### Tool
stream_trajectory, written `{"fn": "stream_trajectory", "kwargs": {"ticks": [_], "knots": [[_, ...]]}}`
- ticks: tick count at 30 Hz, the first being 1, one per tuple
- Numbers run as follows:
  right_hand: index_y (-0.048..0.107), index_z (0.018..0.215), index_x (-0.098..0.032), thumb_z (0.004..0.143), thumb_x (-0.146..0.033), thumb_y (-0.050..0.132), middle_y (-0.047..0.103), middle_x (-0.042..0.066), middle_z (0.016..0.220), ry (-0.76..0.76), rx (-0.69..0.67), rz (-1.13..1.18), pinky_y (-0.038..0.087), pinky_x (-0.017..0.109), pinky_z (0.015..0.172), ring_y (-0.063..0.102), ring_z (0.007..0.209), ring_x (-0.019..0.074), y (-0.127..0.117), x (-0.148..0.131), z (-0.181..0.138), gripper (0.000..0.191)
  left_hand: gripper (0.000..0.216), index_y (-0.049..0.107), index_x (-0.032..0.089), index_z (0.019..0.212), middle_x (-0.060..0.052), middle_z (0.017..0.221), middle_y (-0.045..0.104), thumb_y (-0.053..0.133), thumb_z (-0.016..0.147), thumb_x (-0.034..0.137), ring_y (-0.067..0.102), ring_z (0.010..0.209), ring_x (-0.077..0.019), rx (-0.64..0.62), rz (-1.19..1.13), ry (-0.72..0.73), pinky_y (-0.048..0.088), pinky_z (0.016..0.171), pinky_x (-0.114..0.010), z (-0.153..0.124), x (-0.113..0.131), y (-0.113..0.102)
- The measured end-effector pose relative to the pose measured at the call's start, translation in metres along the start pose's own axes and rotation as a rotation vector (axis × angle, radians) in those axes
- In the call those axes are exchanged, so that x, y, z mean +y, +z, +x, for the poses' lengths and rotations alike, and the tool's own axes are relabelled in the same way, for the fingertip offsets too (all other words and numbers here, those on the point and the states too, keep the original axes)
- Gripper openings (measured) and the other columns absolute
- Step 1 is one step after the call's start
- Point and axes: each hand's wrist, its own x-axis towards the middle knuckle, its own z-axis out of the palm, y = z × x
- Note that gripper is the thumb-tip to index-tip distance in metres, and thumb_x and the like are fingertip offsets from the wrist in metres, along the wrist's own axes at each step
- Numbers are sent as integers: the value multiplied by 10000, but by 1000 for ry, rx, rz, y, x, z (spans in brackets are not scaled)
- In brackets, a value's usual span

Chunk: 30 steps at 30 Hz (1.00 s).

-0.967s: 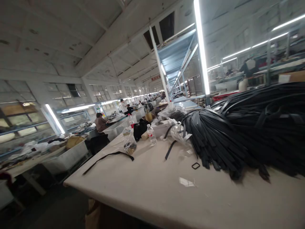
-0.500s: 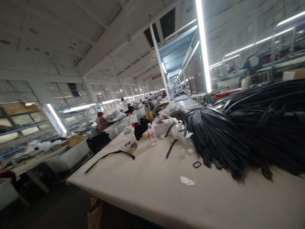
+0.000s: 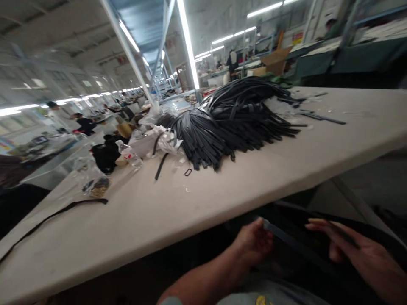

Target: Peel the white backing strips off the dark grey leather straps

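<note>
Both hands are low in front of me, below the table edge. My left hand [image 3: 252,243] is closed on one end of a dark strap [image 3: 295,245] that runs to the right. My right hand [image 3: 352,252] has its fingers stretched along the strap's other part, touching it; its grip is blurred. On the pale table [image 3: 222,199] above lies a big pile of black straps [image 3: 235,118], and a small black rectangular ring [image 3: 188,172] rests just in front of the pile.
A loose black strap [image 3: 47,216] lies at the table's left. Plastic bags, a water bottle [image 3: 129,154] and a black bag [image 3: 104,156] sit at the far left. Other workers sit at benches in the left background. Cardboard boxes [image 3: 275,61] stand beyond the table.
The view has swung down and to the right. My two hands and the strap between them have come into view below the table edge; the strap pile now looks farther off.
</note>
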Motion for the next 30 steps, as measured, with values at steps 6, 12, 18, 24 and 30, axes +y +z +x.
{"fn": "stream_trajectory", "kwargs": {"ticks": [6, 12, 18, 24, 30], "knots": [[769, 1004, -274, 800, -556, 682, 608, 56, 1316, -83, -84, 290, 570, 274, 612, 642, 987, 303, -1, 2, -20, 359, 170, 653, 104, 803, -1, 580, 636, 653, 881, 255, 608, 479, -89, 16, -49, -130, 473, 468, -178, -7, 12, -3], [727, 1146, -245, 861, -606, 616, 729, 90, 1031, -9, -423, 212, 569, 318, 650, 666, 915, 308, 5, 36, -18, 473, 134, 657, 119, 837, 20, 586, 652, 635, 894, 238, 593, 445, -67, 36, -38, -48, 469, 435, -156, -15, 31, -7], [535, 1390, -240, 856, -569, 650, 722, 74, 1004, 86, -593, 189, 569, 341, 736, 669, 898, 302, -5, 18, -63, 637, 130, 664, 117, 841, 22, 583, 656, 611, 909, 215, 590, 447, -58, 84, -10, 37, 467, 443, -148, -1, 30, -15], [621, 1291, -274, 854, -471, 643, 724, 26, 969, -61, -567, 100, 545, 307, 728, 674, 831, 266, -1, -15, -74, 480, 154, 679, 113, 861, -5, 626, 669, 664, 867, 265, 610, 497, -89, 55, 74, -36, 470, 471, -180, -4, 8, -7], [683, 1182, -250, 879, -291, 556, 706, 1, 800, -180, -489, 38, 501, 299, 656, 655, 721, 222, 25, -38, -48, 331, 144, 674, 115, 825, -33, 723, 674, 731, 791, 242, 646, 639, -128, -176, 125, -76, 509, 638, -218, -10, -15, 7]]}}
